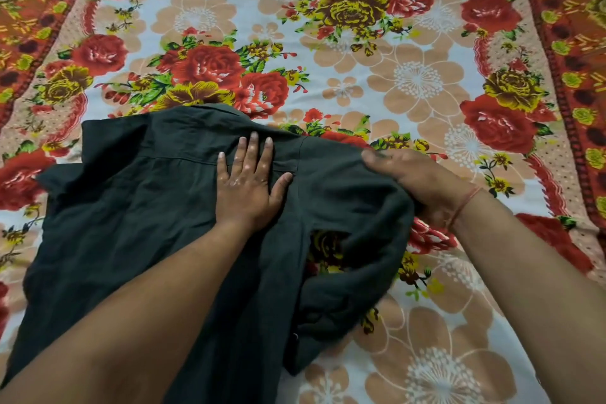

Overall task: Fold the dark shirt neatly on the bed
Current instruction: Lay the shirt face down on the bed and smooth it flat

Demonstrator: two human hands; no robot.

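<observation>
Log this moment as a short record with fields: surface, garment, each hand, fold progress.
surface: floral bedsheet
garment: dark shirt, spread out with the collar at the far edge
left hand: left hand pressed flat on the shirt, fingers spread
right hand: right hand gripping the shirt's right side, lifting it inward
fold progress: right side bunched and partly folded; left side still unfolded
</observation>
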